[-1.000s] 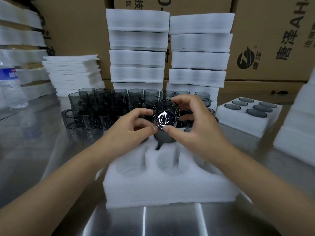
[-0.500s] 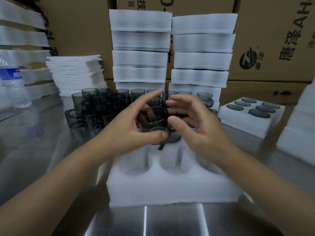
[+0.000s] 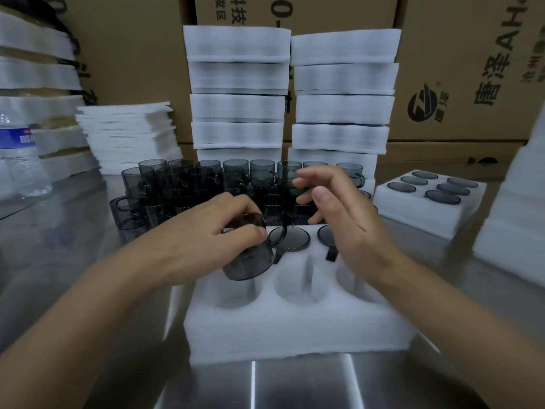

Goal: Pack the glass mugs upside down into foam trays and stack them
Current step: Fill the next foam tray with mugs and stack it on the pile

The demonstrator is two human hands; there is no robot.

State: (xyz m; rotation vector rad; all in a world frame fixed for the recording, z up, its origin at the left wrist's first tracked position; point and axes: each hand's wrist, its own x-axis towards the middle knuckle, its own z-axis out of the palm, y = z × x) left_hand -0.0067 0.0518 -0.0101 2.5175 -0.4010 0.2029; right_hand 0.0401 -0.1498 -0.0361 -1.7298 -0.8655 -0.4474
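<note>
My left hand (image 3: 218,231) grips a smoky glass mug (image 3: 249,255) upside down by its base, its rim just above the front left hole of the white foam tray (image 3: 295,329). My right hand (image 3: 339,214) hovers open over the tray's back right, touching nothing. Two upturned mugs (image 3: 290,239) sit in the tray's back row; the right one is partly hidden by my right hand. A crowd of upright grey mugs (image 3: 206,184) stands behind the tray.
A filled foam tray (image 3: 427,202) lies at the right. Two tall stacks of packed foam trays (image 3: 239,93) rise at the back, thin foam sheets (image 3: 126,134) at their left. A water bottle (image 3: 20,160) stands far left. Cardboard boxes form the backdrop.
The mug has been turned upside down and lowered to the left, toward the front left hole. My right hand has let go of it and drawn back, open.
</note>
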